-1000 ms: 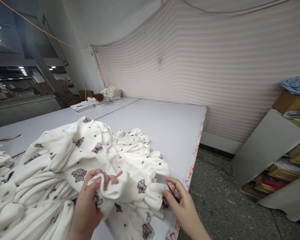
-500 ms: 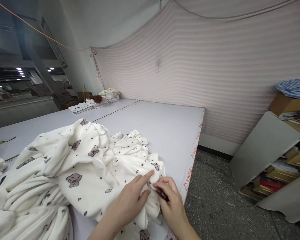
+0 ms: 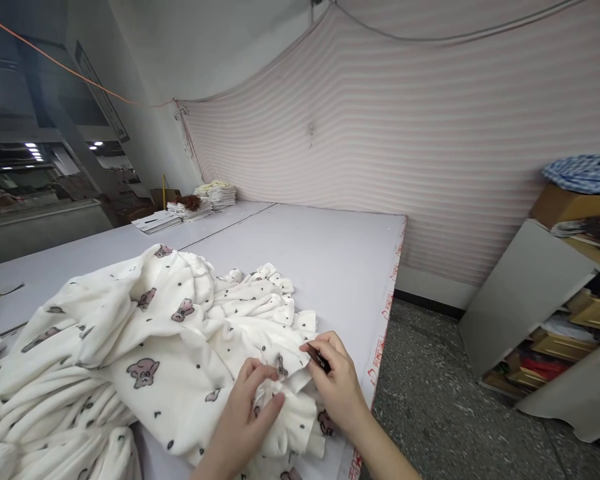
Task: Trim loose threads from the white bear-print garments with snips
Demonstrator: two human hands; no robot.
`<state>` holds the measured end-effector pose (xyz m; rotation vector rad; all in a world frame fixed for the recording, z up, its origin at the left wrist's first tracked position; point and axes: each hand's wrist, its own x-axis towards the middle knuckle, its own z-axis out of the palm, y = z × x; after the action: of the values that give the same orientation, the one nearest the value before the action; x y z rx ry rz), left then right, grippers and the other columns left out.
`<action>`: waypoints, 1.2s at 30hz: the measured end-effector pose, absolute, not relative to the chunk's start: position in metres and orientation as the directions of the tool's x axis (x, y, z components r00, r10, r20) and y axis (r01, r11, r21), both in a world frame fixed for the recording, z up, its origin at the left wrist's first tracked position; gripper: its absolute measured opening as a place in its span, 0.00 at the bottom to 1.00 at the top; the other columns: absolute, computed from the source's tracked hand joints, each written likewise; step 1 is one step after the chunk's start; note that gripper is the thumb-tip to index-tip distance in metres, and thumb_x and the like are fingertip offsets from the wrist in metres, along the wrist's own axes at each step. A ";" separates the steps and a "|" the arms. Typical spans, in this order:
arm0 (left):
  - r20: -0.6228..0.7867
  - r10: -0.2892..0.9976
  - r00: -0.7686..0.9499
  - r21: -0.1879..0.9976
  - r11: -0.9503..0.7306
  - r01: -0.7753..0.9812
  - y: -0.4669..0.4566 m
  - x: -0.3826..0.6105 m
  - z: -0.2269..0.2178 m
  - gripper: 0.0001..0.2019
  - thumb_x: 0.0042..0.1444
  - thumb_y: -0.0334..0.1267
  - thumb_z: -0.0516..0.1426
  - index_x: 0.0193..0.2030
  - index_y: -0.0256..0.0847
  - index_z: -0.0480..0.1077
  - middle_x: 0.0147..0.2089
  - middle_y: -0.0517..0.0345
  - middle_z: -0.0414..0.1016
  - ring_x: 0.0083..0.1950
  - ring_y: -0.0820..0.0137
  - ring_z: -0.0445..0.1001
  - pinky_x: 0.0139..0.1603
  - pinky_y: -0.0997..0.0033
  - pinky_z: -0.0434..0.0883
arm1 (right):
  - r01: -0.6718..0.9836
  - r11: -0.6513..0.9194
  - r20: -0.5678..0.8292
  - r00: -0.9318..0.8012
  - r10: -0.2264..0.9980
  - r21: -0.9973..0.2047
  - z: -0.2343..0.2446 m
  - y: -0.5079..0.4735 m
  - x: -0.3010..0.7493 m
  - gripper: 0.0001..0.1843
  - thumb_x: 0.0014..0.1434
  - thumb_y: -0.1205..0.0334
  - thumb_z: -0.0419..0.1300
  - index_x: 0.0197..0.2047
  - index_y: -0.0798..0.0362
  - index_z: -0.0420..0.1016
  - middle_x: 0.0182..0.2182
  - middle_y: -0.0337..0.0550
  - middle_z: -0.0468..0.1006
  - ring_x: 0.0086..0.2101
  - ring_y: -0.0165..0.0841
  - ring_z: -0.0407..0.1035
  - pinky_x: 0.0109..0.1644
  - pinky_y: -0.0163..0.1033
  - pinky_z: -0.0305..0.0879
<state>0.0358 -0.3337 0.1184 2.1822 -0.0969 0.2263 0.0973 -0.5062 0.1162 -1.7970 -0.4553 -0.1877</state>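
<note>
A heap of soft white fabric (image 3: pixel 180 353), printed with mauve animal figures and small dark marks, spreads over the near part of the table. My left hand (image 3: pixel 245 407) is closed on a gathered edge of this fabric, thumb and fingers bent around a fold. Just right of it, my right hand (image 3: pixel 335 380) grips a small dark brown tool (image 3: pixel 319 358) between thumb and fingers. Most of the tool is hidden in the palm, so its exact kind is unclear. Its visible part is beside the fabric's right edge; whether it touches the cloth cannot be told.
The pale table (image 3: pixel 330 247) ends on the right at a red-printed edge strip (image 3: pixel 380 347). Stacked folded cloth (image 3: pixel 216 195) lies at the far left. A grey shelf unit (image 3: pixel 530 287) stands on the speckled floor (image 3: pixel 425 393) to the right. Striped cloth (image 3: pixel 380 133) hangs behind the table.
My left hand has drawn back left and down and now clasps a fold. My right hand has risen slightly, away from the fabric edge, with the dark tool showing more.
</note>
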 end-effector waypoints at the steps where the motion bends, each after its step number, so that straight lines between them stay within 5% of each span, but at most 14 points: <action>1: 0.230 0.031 0.973 0.738 -0.657 -0.153 -0.333 0.037 0.115 0.09 0.60 0.45 0.52 0.36 0.43 0.68 0.36 0.59 0.62 0.27 0.71 0.65 0.25 0.73 0.66 | 0.406 -0.191 0.370 0.907 0.202 -0.893 0.117 -0.504 0.096 0.10 0.60 0.71 0.53 0.39 0.51 0.74 0.36 0.41 0.68 0.37 0.33 0.68 0.38 0.34 0.64; 5: 0.627 0.122 0.770 0.408 -0.893 -0.191 -0.337 0.039 0.110 0.10 0.56 0.42 0.59 0.41 0.39 0.68 0.48 0.45 0.62 0.43 0.58 0.70 0.34 0.62 0.74 | 0.386 -0.150 0.355 0.914 0.196 -0.910 0.120 -0.502 0.086 0.07 0.59 0.71 0.54 0.35 0.52 0.72 0.34 0.39 0.69 0.35 0.33 0.67 0.38 0.34 0.63; 7: 0.764 0.004 0.645 0.224 -0.939 -0.259 -0.342 0.038 0.113 0.15 0.55 0.34 0.59 0.50 0.39 0.66 0.58 0.39 0.58 0.52 0.54 0.67 0.43 0.58 0.73 | 0.356 -0.153 0.323 0.924 0.205 -0.922 0.122 -0.502 0.082 0.06 0.59 0.71 0.55 0.34 0.52 0.71 0.32 0.38 0.69 0.34 0.32 0.67 0.37 0.34 0.63; 9: 0.769 -0.123 0.627 0.155 -0.916 -0.370 -0.348 0.038 0.118 0.16 0.56 0.26 0.55 0.51 0.42 0.66 0.57 0.44 0.63 0.52 0.57 0.68 0.47 0.59 0.71 | 0.336 -0.158 0.298 0.928 0.222 -0.928 0.125 -0.506 0.078 0.06 0.59 0.70 0.55 0.34 0.51 0.71 0.32 0.38 0.70 0.34 0.33 0.68 0.37 0.34 0.63; 14: 0.768 -0.119 0.629 0.290 -0.812 -0.507 -0.353 0.040 0.124 0.11 0.58 0.23 0.51 0.42 0.41 0.67 0.39 0.52 0.70 0.41 0.65 0.70 0.41 0.66 0.71 | 0.332 -0.282 0.232 0.914 0.334 -0.900 0.139 -0.529 0.067 0.13 0.59 0.64 0.58 0.48 0.48 0.75 0.39 0.42 0.74 0.39 0.36 0.71 0.41 0.35 0.66; 19: 0.799 -0.128 0.588 0.274 -0.792 -0.545 -0.351 0.039 0.123 0.12 0.56 0.21 0.52 0.41 0.42 0.68 0.39 0.53 0.70 0.41 0.66 0.70 0.41 0.66 0.71 | 0.388 -0.438 0.199 0.887 0.418 -0.811 0.150 -0.534 0.063 0.10 0.62 0.60 0.56 0.43 0.46 0.79 0.36 0.40 0.77 0.34 0.35 0.73 0.35 0.35 0.66; 30: 0.820 -0.162 0.549 0.177 -0.841 -0.512 -0.341 0.036 0.125 0.11 0.55 0.20 0.55 0.40 0.40 0.70 0.38 0.52 0.69 0.40 0.65 0.68 0.42 0.65 0.67 | 0.395 -0.414 0.225 0.888 0.401 -0.820 0.144 -0.527 0.064 0.10 0.63 0.60 0.55 0.42 0.47 0.78 0.35 0.41 0.77 0.34 0.35 0.73 0.32 0.33 0.65; 36: 0.812 -0.209 0.545 0.180 -0.798 -0.575 -0.340 0.035 0.125 0.12 0.55 0.19 0.55 0.41 0.38 0.69 0.38 0.52 0.71 0.41 0.66 0.68 0.42 0.66 0.68 | 0.501 -0.539 0.290 0.855 0.429 -0.677 0.143 -0.527 0.059 0.12 0.62 0.61 0.55 0.47 0.48 0.76 0.37 0.42 0.78 0.34 0.36 0.75 0.34 0.35 0.67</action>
<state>0.0350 -0.3401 0.1250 2.3556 -0.6375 1.1553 0.0594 -0.5268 0.1433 -2.2160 -0.6713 -0.1128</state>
